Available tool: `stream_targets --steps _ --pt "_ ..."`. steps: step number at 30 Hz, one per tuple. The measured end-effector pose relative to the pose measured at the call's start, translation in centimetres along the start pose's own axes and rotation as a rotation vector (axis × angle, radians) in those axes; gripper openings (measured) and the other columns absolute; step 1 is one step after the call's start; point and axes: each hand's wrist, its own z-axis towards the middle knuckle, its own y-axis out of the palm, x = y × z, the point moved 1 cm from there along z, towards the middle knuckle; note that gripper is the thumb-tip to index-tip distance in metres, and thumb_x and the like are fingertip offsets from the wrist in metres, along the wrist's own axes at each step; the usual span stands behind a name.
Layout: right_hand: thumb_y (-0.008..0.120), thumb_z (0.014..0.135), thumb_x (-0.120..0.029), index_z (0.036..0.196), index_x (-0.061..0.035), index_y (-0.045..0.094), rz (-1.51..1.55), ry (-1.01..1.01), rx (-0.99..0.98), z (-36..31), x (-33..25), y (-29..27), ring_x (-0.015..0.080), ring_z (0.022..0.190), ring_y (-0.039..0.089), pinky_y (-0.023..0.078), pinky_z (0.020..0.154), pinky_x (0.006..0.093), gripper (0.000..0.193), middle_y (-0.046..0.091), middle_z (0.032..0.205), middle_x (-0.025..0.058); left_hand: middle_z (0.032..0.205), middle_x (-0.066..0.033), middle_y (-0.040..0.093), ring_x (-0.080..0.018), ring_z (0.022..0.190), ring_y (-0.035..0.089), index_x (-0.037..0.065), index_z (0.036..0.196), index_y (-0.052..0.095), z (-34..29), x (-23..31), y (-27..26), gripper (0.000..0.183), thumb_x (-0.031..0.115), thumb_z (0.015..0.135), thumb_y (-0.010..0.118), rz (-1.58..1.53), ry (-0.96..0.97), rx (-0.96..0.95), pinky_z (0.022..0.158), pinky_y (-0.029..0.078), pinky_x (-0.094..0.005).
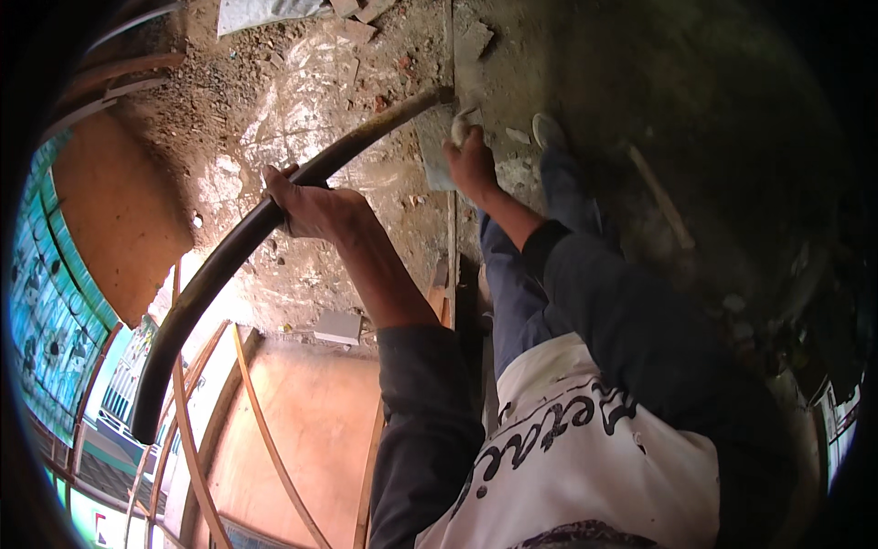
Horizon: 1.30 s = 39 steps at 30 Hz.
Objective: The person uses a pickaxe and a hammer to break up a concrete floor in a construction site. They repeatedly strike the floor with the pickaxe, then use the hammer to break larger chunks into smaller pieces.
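Observation:
A long dark pole point(229, 252), bent-looking in this view, runs from the lower left up to the middle, its far end turning brownish. My left hand point(315, 209) is closed around it near the middle, thumb on top. Near the pole's far end, my right hand point(474, 166) is closed on a small pale object point(463, 125). I cannot make out its kind, nor whether it touches the pole.
Rubble and broken pieces point(357, 32) lie on the dirty floor point(302, 110). A thin stick point(660, 197) lies to the right. Below my left arm are a grey block point(338, 327), an orange-tan panel point(293, 430) and wooden strips point(192, 457). Blue-green sheeting point(55, 320) stands far left.

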Motion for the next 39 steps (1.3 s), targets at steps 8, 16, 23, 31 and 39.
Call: stream_targets --steps 8,16,23,31,39 --pt "0.067 0.094 -0.033 0.126 0.0039 0.043 0.192 0.003 0.103 -0.2 -0.7 -0.1 0.0419 0.093 0.07 0.056 0.076 0.047 0.055 0.066 0.106 0.0292 0.088 -0.0053 0.058 -0.0184 0.085 0.056 0.005 0.096 0.058 0.3 -0.2 0.6 0.029 0.024 0.089 0.078 -0.008 0.015 -0.009 0.081 0.047 -0.0377" --pt "0.066 0.094 -0.029 0.128 0.0035 0.044 0.195 -0.192 0.162 0.1 -1.0 -0.9 0.0415 0.088 0.07 0.056 0.072 0.0456 0.052 0.067 0.1 0.0266 0.088 -0.005 0.058 -0.0183 0.085 0.057 0.007 0.093 0.058 0.2 0.0 0.3 0.027 0.023 0.087 0.079 -0.014 0.006 -0.034 0.083 0.047 -0.0369" --pt "0.066 0.092 -0.029 0.123 0.0067 0.046 0.15 -0.086 0.055 0.0 -3.6 -2.5 0.0332 0.064 0.07 0.055 0.06 0.0453 0.052 0.069 0.083 0.0204 0.094 -0.0056 0.059 -0.0182 0.088 0.058 0.004 0.103 0.058 0.0 -0.1 0.1 0.03 0.019 0.086 0.078 -0.01 -0.005 -0.047 0.082 0.049 -0.0364" --pt "0.066 0.089 -0.03 0.114 0.0073 0.056 0.083 -0.148 0.162 2.8 -3.0 -3.0 0.039 0.077 0.072 0.057 0.07 0.0464 0.046 0.071 0.088 0.0234 0.094 -0.0055 0.058 -0.0177 0.088 0.058 0.004 0.103 0.058 0.4 -0.1 -0.1 0.028 0.015 0.086 0.076 -0.017 -0.008 -0.08 0.08 0.049 -0.0355" --pt "0.067 0.09 -0.03 0.104 0.0099 0.057 0.147 -0.011 -0.1 3.2 -4.3 -5.0 0.0286 0.053 0.066 0.054 0.051 0.0437 0.043 0.064 0.069 0.0167 0.094 -0.0061 0.058 -0.0186 0.088 0.058 0.004 0.104 0.056 0.3 -0.5 -0.3 0.027 0.016 0.087 0.072 0.0 0.02 -0.087 0.083 0.049 -0.0367"
